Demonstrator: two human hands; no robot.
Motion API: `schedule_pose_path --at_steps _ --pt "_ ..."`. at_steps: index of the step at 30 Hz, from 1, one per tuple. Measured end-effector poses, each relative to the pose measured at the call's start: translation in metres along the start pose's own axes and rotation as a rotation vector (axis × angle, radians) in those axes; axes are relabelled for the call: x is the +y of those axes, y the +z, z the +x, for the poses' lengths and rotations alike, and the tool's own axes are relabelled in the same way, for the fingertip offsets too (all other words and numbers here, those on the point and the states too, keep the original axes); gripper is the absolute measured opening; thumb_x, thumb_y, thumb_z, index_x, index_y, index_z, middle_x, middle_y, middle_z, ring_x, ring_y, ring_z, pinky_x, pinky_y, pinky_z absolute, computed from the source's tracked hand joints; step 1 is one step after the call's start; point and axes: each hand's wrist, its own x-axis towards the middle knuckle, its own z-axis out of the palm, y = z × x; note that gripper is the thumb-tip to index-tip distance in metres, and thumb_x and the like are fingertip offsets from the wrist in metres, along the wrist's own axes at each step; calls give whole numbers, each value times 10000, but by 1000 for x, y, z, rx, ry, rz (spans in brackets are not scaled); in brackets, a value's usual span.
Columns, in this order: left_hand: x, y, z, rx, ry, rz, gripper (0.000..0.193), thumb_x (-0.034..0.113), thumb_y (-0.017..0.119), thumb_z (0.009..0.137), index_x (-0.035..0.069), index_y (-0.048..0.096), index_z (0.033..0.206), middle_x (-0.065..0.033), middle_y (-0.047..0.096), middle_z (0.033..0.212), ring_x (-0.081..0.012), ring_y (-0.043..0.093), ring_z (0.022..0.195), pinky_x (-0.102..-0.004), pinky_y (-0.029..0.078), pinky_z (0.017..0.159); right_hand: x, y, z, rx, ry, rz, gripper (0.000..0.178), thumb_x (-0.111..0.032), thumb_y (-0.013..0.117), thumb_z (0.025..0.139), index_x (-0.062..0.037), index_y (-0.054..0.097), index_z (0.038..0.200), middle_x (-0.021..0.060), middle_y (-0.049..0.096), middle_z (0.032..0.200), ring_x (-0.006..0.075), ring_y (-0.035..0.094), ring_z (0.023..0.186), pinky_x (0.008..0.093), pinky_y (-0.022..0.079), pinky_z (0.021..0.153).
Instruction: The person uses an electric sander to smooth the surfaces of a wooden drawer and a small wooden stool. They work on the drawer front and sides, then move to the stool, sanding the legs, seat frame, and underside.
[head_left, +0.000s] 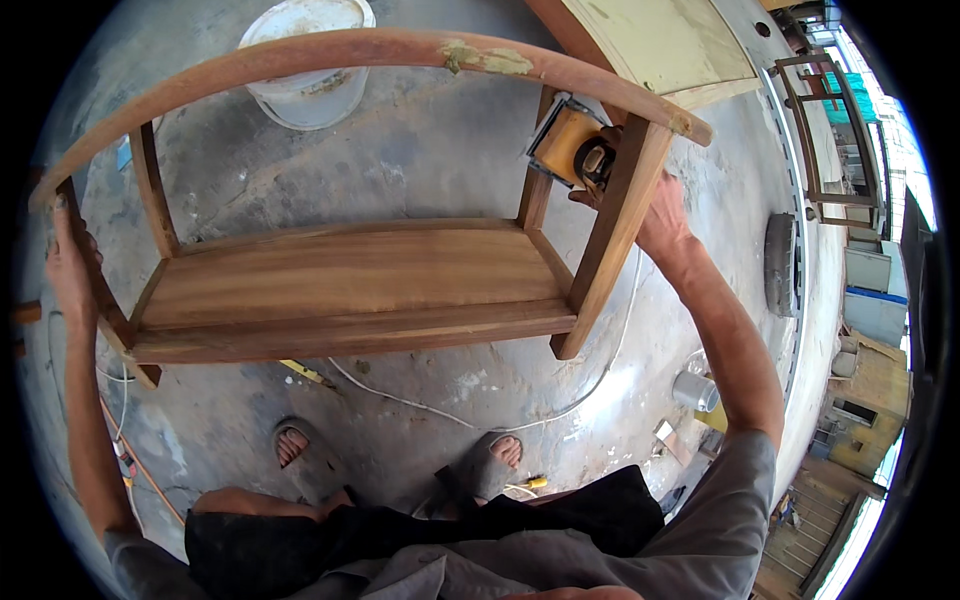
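Stained grey concrete floor (450, 390) spreads beneath all of it; across it, from one grip to the other, runs the long wooden piece (350, 270), its brown shelf board lying between the two hands and its curved rail (390, 48) arching over beyond them; a pale-topped panel (670, 45) sits past the right grip, farther from the person, and an open wooden frame (825, 190) stands well off to that grip's right; the lidded white bucket (310, 100) is well apart from both grips, between them and beyond the rail.

On the far left, the left hand (72, 270) is closed about the left post (105, 290), just below the end of the rail, fingers curled round the wood; the right hand (660, 215) reaches behind the near right post (620, 235), its fingers bent around the dark back end of an orange sander (567, 142); the post covers part of that grasp, so I can't tell how tightly it closes; the sander points leftward from the hand, beside the back right post (536, 200), though whether its pad touches wood I can't make out.

Nearer the person than the right grip stands a grey can (696, 391); a pale cable (600, 385) loops below that grip; smallest, a yellow plug (538, 483) lies by the person's foot (507, 450).
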Motion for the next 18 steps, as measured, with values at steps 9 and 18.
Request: schedule_pose_path --at_steps 9,18 --pt "-1 2 1 22 32 76 655 684 581 966 38 688 968 -13 558 734 -100 510 632 -265 410 585 22 8 -12 -106 -155 47 438 -221 767 861 -71 645 1255 168 676 1180 353 682 1047 455 599 786" --pt "0 -2 5 1 16 107 706 718 569 947 24 697 961 -28 579 748 -115 536 657 -268 437 611 44 11 -2 15 -113 129 328 -163 768 822 -40 691 1116 201 678 1128 429 661 990 484 584 811"
